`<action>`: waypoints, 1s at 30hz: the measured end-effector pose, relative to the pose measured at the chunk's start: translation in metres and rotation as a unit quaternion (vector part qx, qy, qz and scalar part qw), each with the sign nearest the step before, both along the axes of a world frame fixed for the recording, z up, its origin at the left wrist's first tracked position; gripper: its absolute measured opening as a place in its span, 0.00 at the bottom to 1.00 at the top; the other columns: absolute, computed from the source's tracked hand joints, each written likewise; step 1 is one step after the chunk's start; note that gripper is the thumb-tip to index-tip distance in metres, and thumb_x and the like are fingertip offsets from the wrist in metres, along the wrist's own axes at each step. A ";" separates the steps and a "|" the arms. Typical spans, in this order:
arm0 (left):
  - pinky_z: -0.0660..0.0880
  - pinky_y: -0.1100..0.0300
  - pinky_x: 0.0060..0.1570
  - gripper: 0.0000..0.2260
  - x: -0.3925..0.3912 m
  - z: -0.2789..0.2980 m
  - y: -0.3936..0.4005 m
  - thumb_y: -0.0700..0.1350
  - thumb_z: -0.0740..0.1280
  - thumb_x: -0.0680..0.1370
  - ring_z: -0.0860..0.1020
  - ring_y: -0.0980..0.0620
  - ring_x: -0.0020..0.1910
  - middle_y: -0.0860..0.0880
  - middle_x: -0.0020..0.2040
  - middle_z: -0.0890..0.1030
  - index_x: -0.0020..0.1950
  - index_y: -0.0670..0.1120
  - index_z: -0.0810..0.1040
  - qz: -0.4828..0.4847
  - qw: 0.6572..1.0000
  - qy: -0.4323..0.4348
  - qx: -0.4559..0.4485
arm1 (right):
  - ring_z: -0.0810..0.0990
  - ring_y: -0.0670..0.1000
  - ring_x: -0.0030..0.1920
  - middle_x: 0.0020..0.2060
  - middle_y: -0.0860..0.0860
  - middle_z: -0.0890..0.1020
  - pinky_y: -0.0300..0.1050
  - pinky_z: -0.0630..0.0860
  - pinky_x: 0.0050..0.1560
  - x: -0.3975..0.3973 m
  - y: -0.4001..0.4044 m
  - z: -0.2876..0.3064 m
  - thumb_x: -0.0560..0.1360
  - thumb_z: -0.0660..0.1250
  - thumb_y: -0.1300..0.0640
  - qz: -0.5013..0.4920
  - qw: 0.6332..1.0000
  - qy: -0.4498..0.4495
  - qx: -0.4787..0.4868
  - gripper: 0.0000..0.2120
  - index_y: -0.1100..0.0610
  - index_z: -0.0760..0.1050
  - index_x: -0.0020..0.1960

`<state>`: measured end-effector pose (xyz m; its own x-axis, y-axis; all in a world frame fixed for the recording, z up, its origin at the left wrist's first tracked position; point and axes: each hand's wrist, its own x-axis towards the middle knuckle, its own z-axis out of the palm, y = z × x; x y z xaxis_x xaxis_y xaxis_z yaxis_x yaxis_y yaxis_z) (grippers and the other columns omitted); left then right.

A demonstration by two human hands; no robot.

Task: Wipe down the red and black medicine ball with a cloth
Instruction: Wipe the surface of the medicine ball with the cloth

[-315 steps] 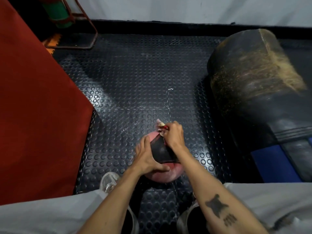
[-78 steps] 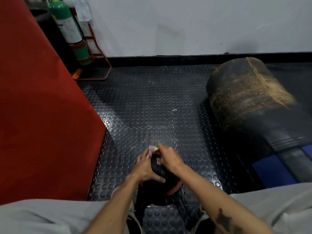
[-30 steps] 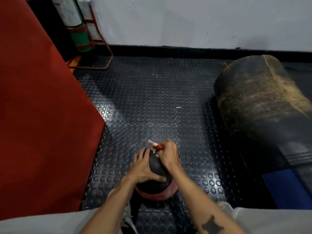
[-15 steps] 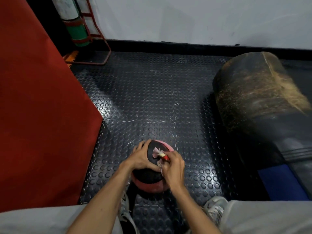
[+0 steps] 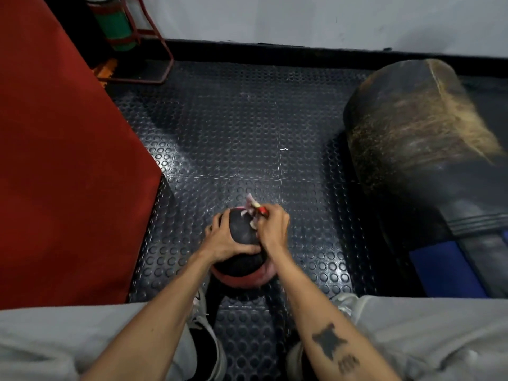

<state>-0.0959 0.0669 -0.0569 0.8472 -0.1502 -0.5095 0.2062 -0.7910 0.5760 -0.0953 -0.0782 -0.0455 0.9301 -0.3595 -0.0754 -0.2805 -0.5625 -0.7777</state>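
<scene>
2 hands on medicine ball (image 5: pixel 243 237), black top, red underside: left hand (image 5: pixel 224 240) gripping, right hand (image 5: pixel 270 229) clutching cloth (image 5: pixel 251 209).

The right hand (image 5: pixel 270 229) hides most of the cloth (image 5: pixel 251 209); the picture's top edge crops the green cylinder (image 5: pixel 116 26).
</scene>
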 end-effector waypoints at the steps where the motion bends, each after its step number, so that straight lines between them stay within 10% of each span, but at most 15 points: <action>1: 0.59 0.43 0.73 0.65 0.000 0.001 -0.002 0.71 0.76 0.52 0.54 0.38 0.76 0.49 0.78 0.51 0.80 0.53 0.46 0.026 1.000 0.007 0.001 | 0.79 0.53 0.44 0.42 0.52 0.82 0.43 0.70 0.42 -0.003 0.002 0.000 0.70 0.66 0.66 0.001 1.000 -0.005 -0.003 0.13 0.53 0.83 0.47; 7: 0.59 0.40 0.73 0.68 0.012 0.001 -0.001 0.73 0.74 0.47 0.54 0.37 0.77 0.48 0.78 0.50 0.80 0.55 0.45 0.074 0.996 0.058 -0.008 | 0.79 0.51 0.40 0.40 0.49 0.82 0.47 0.76 0.44 -0.070 0.012 -0.006 0.69 0.67 0.65 -0.072 0.994 -0.070 0.050 0.15 0.52 0.84 0.50; 12: 0.55 0.36 0.74 0.69 0.024 0.018 0.005 0.73 0.77 0.51 0.48 0.38 0.78 0.46 0.80 0.46 0.80 0.52 0.41 -0.078 0.985 0.086 0.127 | 0.79 0.54 0.42 0.40 0.54 0.82 0.39 0.68 0.42 -0.007 -0.011 -0.003 0.71 0.66 0.69 -0.037 0.999 -0.027 -0.005 0.12 0.58 0.84 0.48; 30: 0.58 0.37 0.73 0.63 0.013 0.002 -0.002 0.69 0.78 0.53 0.48 0.40 0.77 0.58 0.78 0.44 0.78 0.63 0.43 -0.067 0.998 -0.014 -0.002 | 0.78 0.51 0.45 0.43 0.47 0.81 0.42 0.70 0.45 -0.024 -0.016 0.007 0.68 0.64 0.70 0.011 0.999 -0.031 -0.039 0.18 0.57 0.82 0.54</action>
<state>-0.0833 0.0652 -0.0549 0.8333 -0.2644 -0.4855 0.0837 -0.8078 0.5835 -0.1191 -0.0947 -0.0386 0.9396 -0.3422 0.0097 -0.2210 -0.6280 -0.7462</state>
